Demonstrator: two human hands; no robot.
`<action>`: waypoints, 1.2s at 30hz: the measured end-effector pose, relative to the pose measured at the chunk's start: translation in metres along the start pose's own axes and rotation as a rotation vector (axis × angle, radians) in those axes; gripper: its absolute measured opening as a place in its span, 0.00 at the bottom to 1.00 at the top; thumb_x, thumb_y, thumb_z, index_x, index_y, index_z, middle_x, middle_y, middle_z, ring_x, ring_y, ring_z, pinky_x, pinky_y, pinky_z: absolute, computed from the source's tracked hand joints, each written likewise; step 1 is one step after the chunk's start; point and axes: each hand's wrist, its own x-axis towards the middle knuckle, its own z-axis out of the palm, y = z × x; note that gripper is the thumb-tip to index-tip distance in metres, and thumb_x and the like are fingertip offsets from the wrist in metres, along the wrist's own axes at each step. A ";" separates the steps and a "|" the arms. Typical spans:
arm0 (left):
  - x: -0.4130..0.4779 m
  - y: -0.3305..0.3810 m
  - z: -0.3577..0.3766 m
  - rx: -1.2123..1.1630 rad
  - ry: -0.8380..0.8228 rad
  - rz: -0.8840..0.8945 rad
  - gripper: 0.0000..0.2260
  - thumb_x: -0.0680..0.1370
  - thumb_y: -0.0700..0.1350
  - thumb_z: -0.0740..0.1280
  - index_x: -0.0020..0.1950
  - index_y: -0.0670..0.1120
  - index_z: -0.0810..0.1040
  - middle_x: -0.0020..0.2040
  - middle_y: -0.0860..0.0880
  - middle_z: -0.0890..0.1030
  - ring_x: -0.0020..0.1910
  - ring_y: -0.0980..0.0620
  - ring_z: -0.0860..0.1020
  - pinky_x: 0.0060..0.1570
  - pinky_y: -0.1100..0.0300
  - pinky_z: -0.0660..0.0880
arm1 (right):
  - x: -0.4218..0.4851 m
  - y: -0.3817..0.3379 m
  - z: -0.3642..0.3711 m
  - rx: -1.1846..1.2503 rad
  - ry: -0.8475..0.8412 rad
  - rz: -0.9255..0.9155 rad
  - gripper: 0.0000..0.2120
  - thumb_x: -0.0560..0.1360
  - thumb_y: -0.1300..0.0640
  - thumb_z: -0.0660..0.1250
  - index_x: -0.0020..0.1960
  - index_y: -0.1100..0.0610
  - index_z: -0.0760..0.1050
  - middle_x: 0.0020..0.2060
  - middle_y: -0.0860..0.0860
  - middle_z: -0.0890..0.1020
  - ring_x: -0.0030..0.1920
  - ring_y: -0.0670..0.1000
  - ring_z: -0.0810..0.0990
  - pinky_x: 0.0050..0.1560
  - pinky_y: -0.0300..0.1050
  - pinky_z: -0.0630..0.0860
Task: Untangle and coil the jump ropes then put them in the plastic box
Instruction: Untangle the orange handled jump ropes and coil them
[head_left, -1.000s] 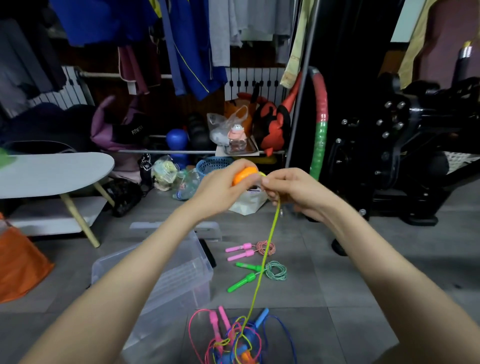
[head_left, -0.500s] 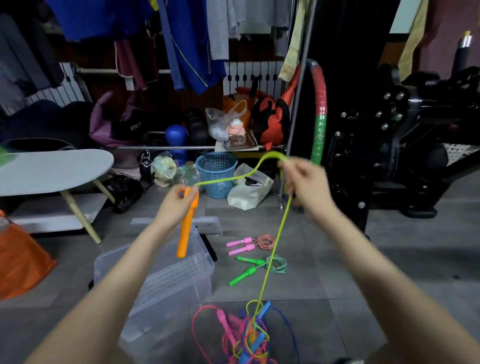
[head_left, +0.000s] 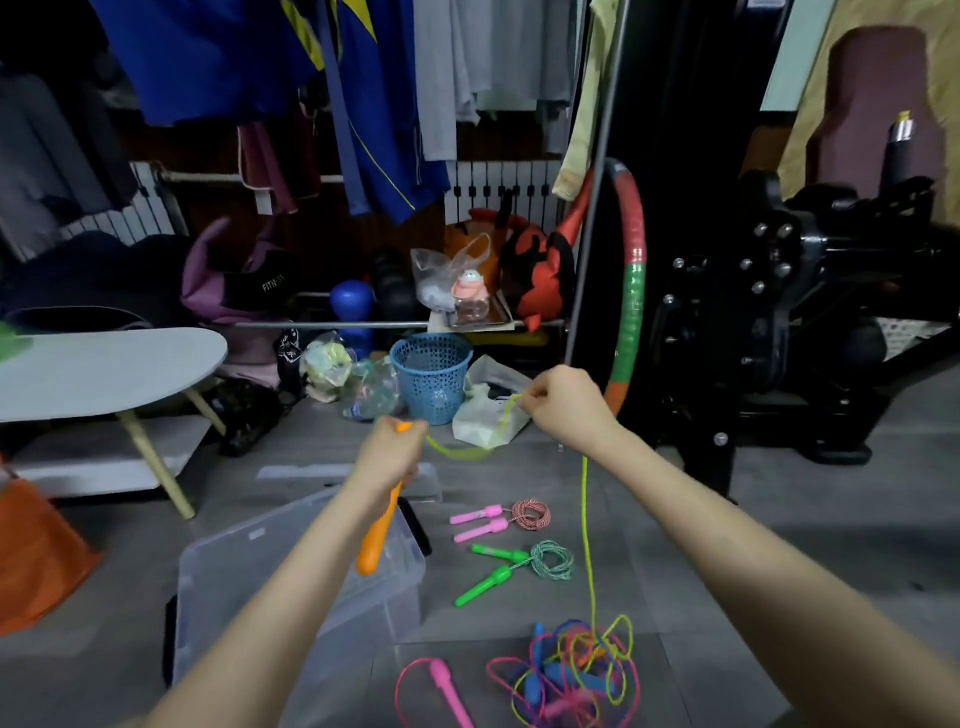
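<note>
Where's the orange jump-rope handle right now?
In the head view, left of centre: the left hand grips the orange plastic jump-rope handle near its top, and it hangs down over the clear plastic box.

Orange handle (head_left: 378, 540): plain, no markings. Yellow-green rope (head_left: 586, 519): one colour throughout. Plastic box (head_left: 223, 623): clear, colourless. Floor (head_left: 727, 597): grey tiles.

First coiled rope (head_left: 530, 514): red-and-white speckle, with pink handles (head_left: 475, 514). Second coiled rope (head_left: 553, 558): green-and-white speckle, with bright green handles (head_left: 498, 553).

Tangle (head_left: 571, 675) at the floor's near edge: pink, blue and yellow-green cords mixed together.

Basket (head_left: 431, 376): blue, with a lattice of holes. Hoop (head_left: 631, 291): red, green and orange bands. Table top (head_left: 104, 369): pale grey.
</note>
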 end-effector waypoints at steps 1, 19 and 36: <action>-0.003 -0.004 0.004 0.084 -0.040 -0.012 0.08 0.77 0.44 0.61 0.39 0.44 0.67 0.33 0.44 0.69 0.33 0.46 0.69 0.29 0.60 0.63 | -0.003 0.002 0.005 0.053 -0.022 0.008 0.09 0.73 0.58 0.65 0.43 0.64 0.80 0.40 0.56 0.82 0.46 0.55 0.79 0.46 0.46 0.73; -0.017 -0.028 0.046 0.253 -0.297 0.570 0.05 0.77 0.46 0.65 0.42 0.51 0.77 0.38 0.55 0.72 0.43 0.59 0.70 0.45 0.65 0.66 | -0.055 0.036 0.024 0.944 -0.317 0.048 0.08 0.73 0.68 0.66 0.43 0.59 0.68 0.28 0.52 0.80 0.28 0.47 0.75 0.32 0.39 0.73; 0.013 -0.088 -0.014 0.168 0.075 -0.036 0.06 0.78 0.41 0.64 0.54 0.44 0.74 0.35 0.44 0.72 0.31 0.52 0.71 0.28 0.64 0.67 | -0.067 0.080 0.050 0.575 0.042 0.118 0.03 0.76 0.62 0.64 0.50 0.60 0.75 0.29 0.52 0.80 0.27 0.49 0.79 0.31 0.44 0.79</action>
